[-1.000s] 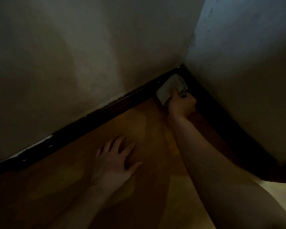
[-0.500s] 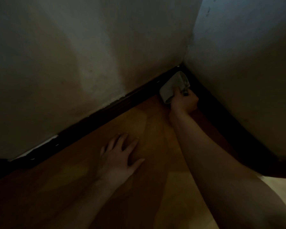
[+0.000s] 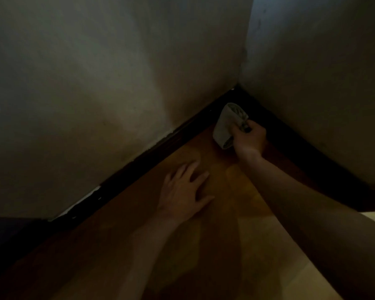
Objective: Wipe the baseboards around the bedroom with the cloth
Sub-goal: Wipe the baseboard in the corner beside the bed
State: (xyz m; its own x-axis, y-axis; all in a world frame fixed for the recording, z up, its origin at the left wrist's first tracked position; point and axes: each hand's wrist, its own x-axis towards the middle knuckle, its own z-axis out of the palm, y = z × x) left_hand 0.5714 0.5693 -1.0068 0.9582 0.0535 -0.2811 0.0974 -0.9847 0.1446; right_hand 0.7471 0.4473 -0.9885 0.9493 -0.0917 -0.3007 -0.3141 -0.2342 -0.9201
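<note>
Two pale walls [image 3: 117, 94] meet in a corner ahead of me, their plaster matte and slightly mottled, dim in the low light. Below them the floor [image 3: 182, 245] is smooth wood, warm orange-brown, with a faint sheen and a lighter patch toward the lower right. A dark baseboard [image 3: 143, 163] runs along the foot of each wall, a thin glossy strip; on the left run, the paint above it is chipped in ragged white flakes. The two strips join at the corner in a sharp V.

My right arm reaches long across the floor toward that corner. My right hand [image 3: 249, 140] is clenched around the cloth [image 3: 226, 124], thumb side up, knuckles toward the right-hand baseboard. My left hand [image 3: 185, 191] lies flat on the floor, palm down, fingers spread and released, holding nothing, pointing up toward the left baseboard.

The cloth is pale grey-white, soft and folded into a thick oblong pad with rounded ends. Its long axis runs from the floor near my wrist up and slightly right, toward the corner. Its upper end sits just beside the baseboard near the join; whether it touches the wood I cannot tell. A small darker patterned bit shows at its edge by my fingers.
</note>
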